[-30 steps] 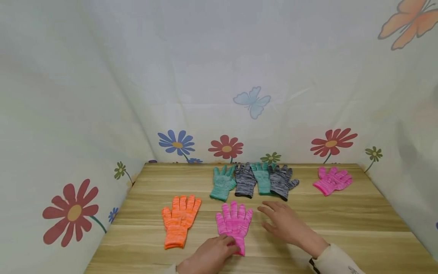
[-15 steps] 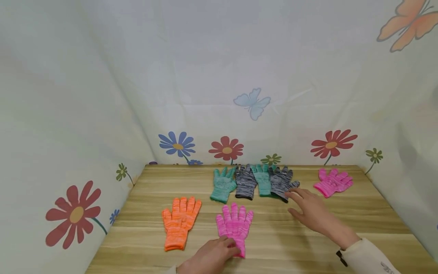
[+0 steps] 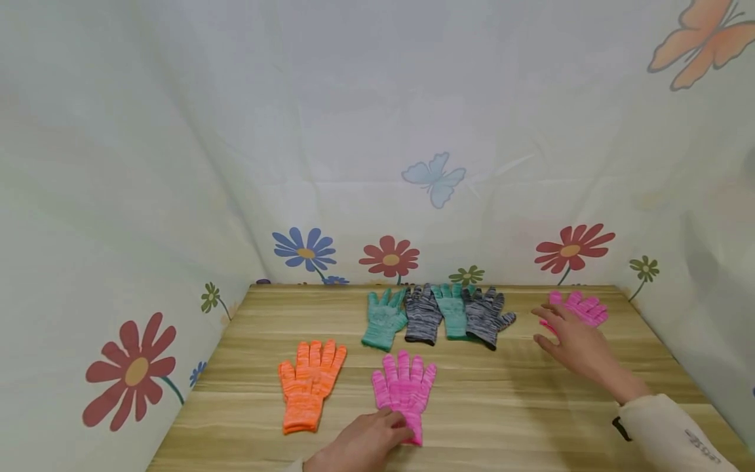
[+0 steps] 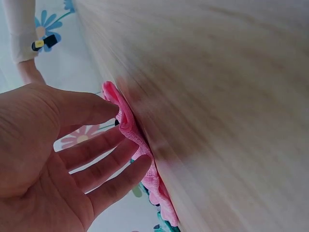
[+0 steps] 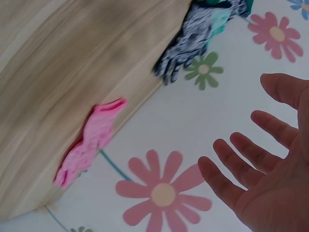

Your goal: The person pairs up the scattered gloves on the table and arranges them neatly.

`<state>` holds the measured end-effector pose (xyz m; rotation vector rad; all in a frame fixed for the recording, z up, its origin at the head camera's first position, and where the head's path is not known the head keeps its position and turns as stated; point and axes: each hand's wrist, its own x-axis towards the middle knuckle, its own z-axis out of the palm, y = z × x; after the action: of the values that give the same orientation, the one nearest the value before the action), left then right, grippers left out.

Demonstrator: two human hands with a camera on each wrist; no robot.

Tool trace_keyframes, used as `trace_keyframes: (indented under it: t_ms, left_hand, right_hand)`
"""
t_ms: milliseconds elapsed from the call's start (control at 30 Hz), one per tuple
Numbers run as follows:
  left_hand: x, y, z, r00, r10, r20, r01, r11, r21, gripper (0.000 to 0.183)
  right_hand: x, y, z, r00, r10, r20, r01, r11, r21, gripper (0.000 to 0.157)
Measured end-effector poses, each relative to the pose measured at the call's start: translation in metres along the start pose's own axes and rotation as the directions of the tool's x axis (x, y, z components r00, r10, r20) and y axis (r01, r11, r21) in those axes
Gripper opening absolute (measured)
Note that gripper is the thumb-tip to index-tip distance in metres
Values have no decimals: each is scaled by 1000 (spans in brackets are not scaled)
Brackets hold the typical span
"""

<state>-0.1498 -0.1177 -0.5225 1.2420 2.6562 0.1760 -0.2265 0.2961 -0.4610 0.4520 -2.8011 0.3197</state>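
My left hand (image 3: 362,440) rests its fingertips on the cuff of the nearer pink knit glove (image 3: 407,383), which lies flat, fingers pointing away. In the left wrist view, the thumb and the extended fingers (image 4: 113,191) touch that glove without curling round it. Over at the right, my right hand (image 3: 575,341) hovers with spread fingers above the table and covers part of the far pink glove (image 3: 580,308). A gap separates the hand from this glove (image 5: 91,142) in the right wrist view. Nothing is in the right hand.
An orange glove (image 3: 312,387) lies left of the nearer pink one. Along the back, green gloves (image 3: 385,319) and grey-black gloves (image 3: 423,314) lie side by side, partly overlapping. A flower-printed cloth (image 3: 330,131) walls the wooden table (image 3: 236,393) on the back and sides.
My right hand has moved right and away from me, from beside the nearer pink glove, past the grey-black gloves, to the far pink glove. My left hand has stayed on its glove.
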Motion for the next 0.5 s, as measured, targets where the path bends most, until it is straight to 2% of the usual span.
trace_keyframes:
  t_ms: [133,267,500]
  left_hand:
    - [0,1,0,1000,3,7,-3,1000,1,35]
    - [0,0,0,1000,20,-6,-20,1000,16,31]
    - [-1,-3,-1,999,42,-5,-41,999,16,43]
  right_hand:
    - [3,18,-1,998,61,8,-61,998,-7,58]
    - [7,37,0,996,86,14,-86,996,-5,62]
    - [13,68,3,989,129,67,-129,992,-6,59]
